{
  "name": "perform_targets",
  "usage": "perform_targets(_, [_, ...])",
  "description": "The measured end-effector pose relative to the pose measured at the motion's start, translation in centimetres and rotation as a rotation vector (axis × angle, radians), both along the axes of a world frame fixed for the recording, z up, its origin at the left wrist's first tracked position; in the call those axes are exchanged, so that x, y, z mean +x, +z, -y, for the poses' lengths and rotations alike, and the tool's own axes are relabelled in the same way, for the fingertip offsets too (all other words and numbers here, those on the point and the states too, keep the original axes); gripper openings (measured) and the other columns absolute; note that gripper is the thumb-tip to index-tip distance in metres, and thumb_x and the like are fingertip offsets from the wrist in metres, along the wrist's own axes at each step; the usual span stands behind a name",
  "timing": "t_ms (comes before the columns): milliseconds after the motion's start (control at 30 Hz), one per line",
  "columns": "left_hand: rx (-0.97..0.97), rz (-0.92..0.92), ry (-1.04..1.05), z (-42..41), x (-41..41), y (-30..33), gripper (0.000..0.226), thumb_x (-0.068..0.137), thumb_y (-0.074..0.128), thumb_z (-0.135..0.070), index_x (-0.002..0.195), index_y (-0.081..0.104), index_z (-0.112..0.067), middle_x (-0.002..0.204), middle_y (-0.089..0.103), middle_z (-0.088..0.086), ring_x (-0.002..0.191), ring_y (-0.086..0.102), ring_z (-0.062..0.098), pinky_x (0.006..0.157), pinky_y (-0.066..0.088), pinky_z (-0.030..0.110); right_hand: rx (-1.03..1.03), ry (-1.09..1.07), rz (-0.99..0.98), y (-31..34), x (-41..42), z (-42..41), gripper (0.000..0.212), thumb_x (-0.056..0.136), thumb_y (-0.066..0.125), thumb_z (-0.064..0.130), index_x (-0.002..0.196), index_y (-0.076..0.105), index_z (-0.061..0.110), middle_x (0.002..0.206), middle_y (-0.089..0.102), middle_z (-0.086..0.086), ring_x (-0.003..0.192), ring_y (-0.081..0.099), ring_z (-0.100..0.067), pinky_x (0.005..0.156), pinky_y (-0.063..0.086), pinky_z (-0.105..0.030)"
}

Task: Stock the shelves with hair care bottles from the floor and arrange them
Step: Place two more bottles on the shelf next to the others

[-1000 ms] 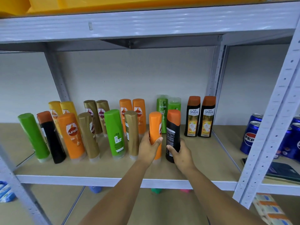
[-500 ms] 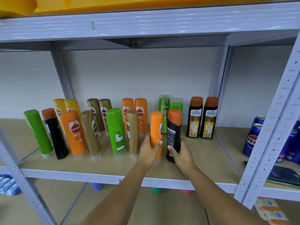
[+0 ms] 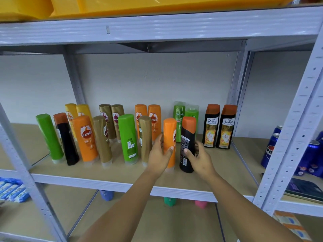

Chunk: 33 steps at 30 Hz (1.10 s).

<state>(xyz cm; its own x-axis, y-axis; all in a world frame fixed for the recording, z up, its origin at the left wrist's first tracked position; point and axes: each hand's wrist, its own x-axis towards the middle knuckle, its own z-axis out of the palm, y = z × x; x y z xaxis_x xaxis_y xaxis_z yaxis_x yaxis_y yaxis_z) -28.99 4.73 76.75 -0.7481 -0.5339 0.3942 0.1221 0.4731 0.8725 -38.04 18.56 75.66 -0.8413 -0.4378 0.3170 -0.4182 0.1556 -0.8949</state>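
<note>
Both hands are up at the front row of the shelf [image 3: 104, 182]. The left hand [image 3: 160, 155] cups the orange bottle [image 3: 169, 142], thumb on its near face, fingers loose around the far-left side. The right hand [image 3: 201, 158] sits just right of the black bottle [image 3: 187, 145], fingers spread and only lightly touching. Both bottles stand upright, long axes vertical, side by side with a narrow gap between them, each right at its own hand.

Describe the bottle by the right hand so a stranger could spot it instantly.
Look at the middle shelf with the bottles. In its front row, the rightmost one is the black bottle, against the right hand. Unlike the two labelled Shayla bottles behind, it shows its back label.
</note>
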Motion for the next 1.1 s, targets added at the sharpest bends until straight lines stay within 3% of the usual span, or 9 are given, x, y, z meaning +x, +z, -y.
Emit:
perform_targets(167, [-0.158, -0.073, 0.080, -0.5, 0.8, 2.7, 0.063, 0.091, 0.061, -0.026, 0.146, 0.031, -0.018, 0.141, 0.042, -0.005, 0.130, 0.040, 0.012, 0.109, 0.034, 0.034, 0.003, 0.019, -0.042, 2.8, 0.1, -0.6, 0.062, 0.086, 0.057, 0.053, 0.138, 0.041, 0.023, 0.133, 0.055, 0.001, 0.123, 0.051, -0.019, 0.102, 0.045, -0.044])
perform_targets(300, [-0.434, -0.058, 0.151, -0.1, 1.3, 5.4, 0.055, 0.094, 0.053, -0.031, 0.143, 0.035, -0.013, 0.144, 0.042, 0.003, 0.134, 0.035, 0.019, 0.109, 0.027, 0.031, -0.015, 0.004, -0.119, 6.6, -0.1, -1.1, 0.058, 0.093, 0.045, 0.050, 0.141, 0.040, 0.018, 0.138, 0.051, -0.002, 0.126, 0.047, -0.018, 0.103, 0.040, -0.035])
perform_targets(500, [-0.699, 0.031, 0.210, 2.3, 0.9, 9.9, 0.065, 0.086, 0.030, -0.056, 0.133, 0.049, -0.015, 0.134, 0.050, 0.007, 0.126, 0.042, 0.025, 0.103, 0.036, 0.043, 0.049, 0.061, -0.215, 13.1, -2.7, 0.6, 0.041, 0.097, 0.044, 0.041, 0.128, 0.053, 0.015, 0.129, 0.056, -0.002, 0.121, 0.050, -0.016, 0.097, 0.038, -0.028])
perform_targets(600, [-0.828, 0.233, 0.222, 4.6, -0.2, 11.7, 0.066, 0.089, 0.027, -0.063, 0.136, 0.047, -0.020, 0.139, 0.048, 0.006, 0.132, 0.037, 0.024, 0.110, 0.029, 0.042, 0.223, 0.099, -0.282, 15.6, -5.9, 3.0, 0.035, 0.095, 0.048, 0.045, 0.120, 0.057, 0.021, 0.127, 0.057, 0.001, 0.121, 0.051, -0.018, 0.097, 0.042, -0.034])
perform_targets(767, [-0.919, 0.449, 0.151, 7.5, -1.5, 13.1, 0.063, 0.093, 0.029, -0.064, 0.142, 0.039, -0.025, 0.149, 0.039, 0.004, 0.138, 0.032, 0.024, 0.112, 0.025, 0.044, 0.577, 0.094, -0.419, 17.9, -11.2, 7.7, 0.047, 0.094, 0.053, 0.040, 0.135, 0.047, 0.018, 0.144, 0.045, -0.005, 0.130, 0.043, -0.022, 0.104, 0.038, -0.033])
perform_targets(1100, [-0.972, 0.581, 0.094, 9.0, -2.0, 13.1, 0.070, 0.088, 0.021, -0.072, 0.140, 0.038, -0.030, 0.144, 0.044, -0.001, 0.134, 0.036, 0.022, 0.108, 0.030, 0.042, 0.938, 0.109, -0.454, 17.5, -17.4, 14.4, 0.064, 0.092, 0.056, 0.039, 0.147, 0.031, 0.017, 0.153, 0.030, -0.010, 0.137, 0.034, -0.027, 0.107, 0.034, -0.036])
